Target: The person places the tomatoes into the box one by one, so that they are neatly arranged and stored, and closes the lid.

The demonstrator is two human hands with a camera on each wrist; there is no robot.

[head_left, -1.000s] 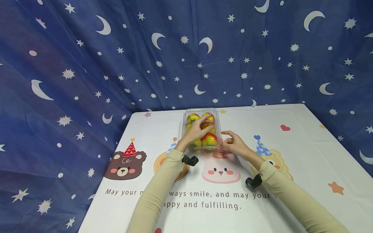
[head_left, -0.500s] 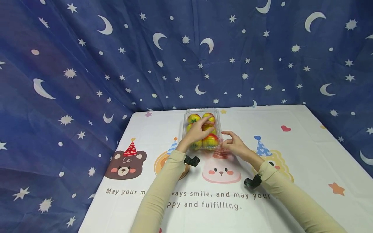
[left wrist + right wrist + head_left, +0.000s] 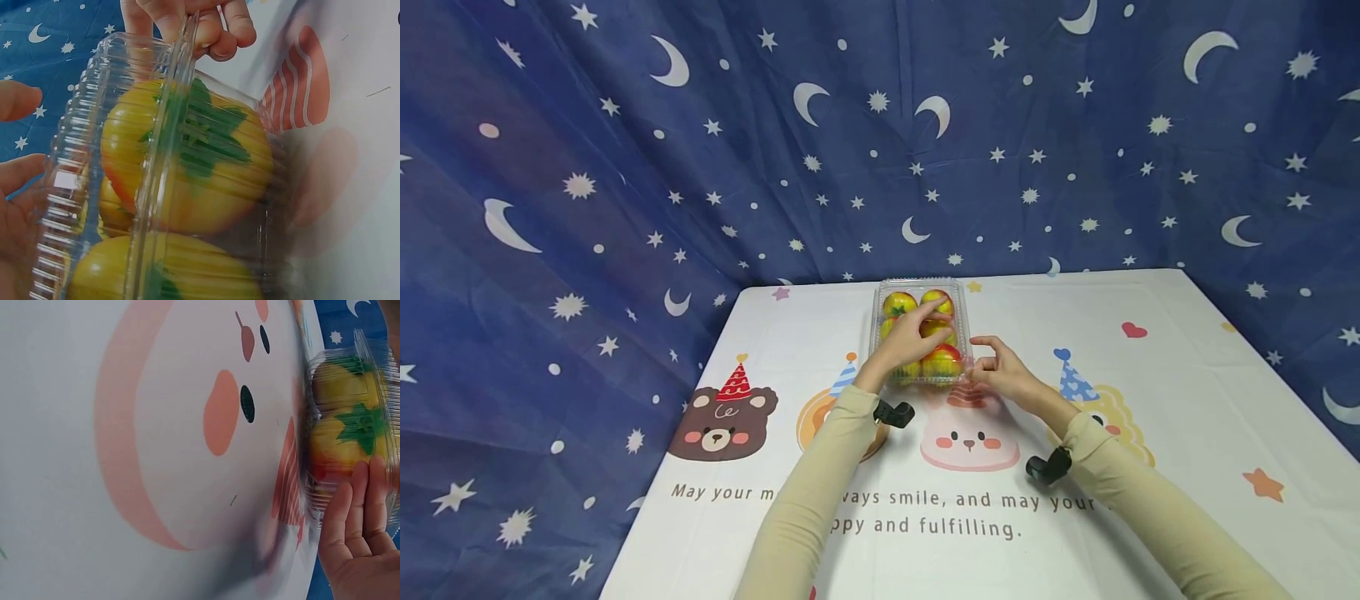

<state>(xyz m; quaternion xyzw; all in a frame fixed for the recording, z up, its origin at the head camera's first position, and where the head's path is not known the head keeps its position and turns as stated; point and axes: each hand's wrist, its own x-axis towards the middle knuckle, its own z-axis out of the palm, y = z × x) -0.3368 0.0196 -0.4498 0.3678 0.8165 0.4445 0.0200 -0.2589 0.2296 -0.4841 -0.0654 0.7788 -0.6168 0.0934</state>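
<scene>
A clear plastic fruit box lies at the far middle of the table, filled with several round yellow-red fruits that have green leafy caps. The fruits show through its ribbed walls. Across the top of the lid spreads my left hand, index finger and thumb apart. At the box's near right corner my right hand pinches the rim. In the left wrist view its fingertips sit on both sides of that rim. Three of its fingers lie along the box's side in the right wrist view; the thumb is hidden there.
A white tablecloth with printed animal faces and lettering covers the table. Close behind the box hangs a dark blue curtain with moons and stars. Another fold of it runs down the left side.
The head view has shifted slightly. Both hands keep nearly the same places on the box, and the box has not visibly moved.
</scene>
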